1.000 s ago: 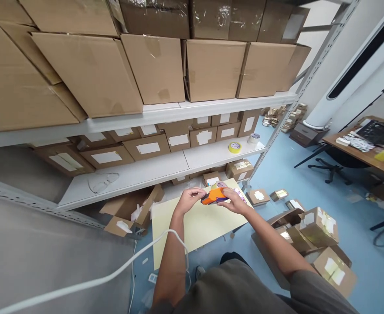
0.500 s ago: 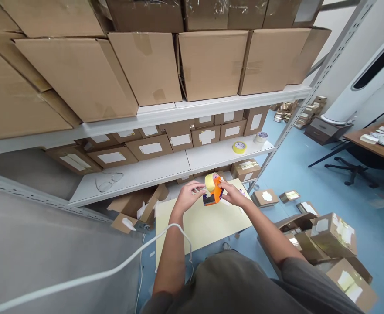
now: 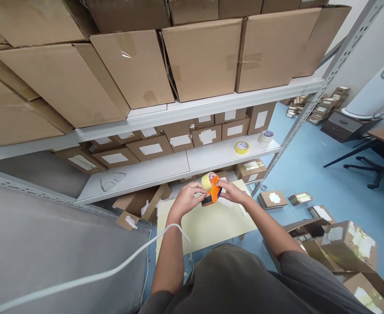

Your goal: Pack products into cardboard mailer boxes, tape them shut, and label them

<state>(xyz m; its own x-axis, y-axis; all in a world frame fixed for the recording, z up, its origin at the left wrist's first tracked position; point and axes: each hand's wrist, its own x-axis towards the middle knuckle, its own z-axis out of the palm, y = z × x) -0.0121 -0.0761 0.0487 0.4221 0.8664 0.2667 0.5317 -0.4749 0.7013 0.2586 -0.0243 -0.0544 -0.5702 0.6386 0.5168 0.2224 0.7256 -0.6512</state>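
Note:
Both my hands hold an orange tape dispenser (image 3: 213, 193) with a yellowish tape roll (image 3: 206, 180) on it, above a pale yellow sheet (image 3: 208, 224) lying on the floor. My left hand (image 3: 187, 198) pinches at the dispenser's left side, fingers curled. From the right, my right hand (image 3: 230, 192) grips its body. A white cable (image 3: 120, 266) runs across my left forearm.
A white metal shelf (image 3: 185, 163) carries labelled cardboard boxes (image 3: 151, 149), a yellow tape roll (image 3: 242, 147) and a white roll (image 3: 265, 136). Large cartons (image 3: 205, 56) fill the shelf above. Small boxes (image 3: 348, 244) lie on the blue floor at right. An office chair base (image 3: 375, 168) stands far right.
The dispenser turned from lying flat to upright with the roll on top. The view shifted left and slightly up; my hands stayed close together on it.

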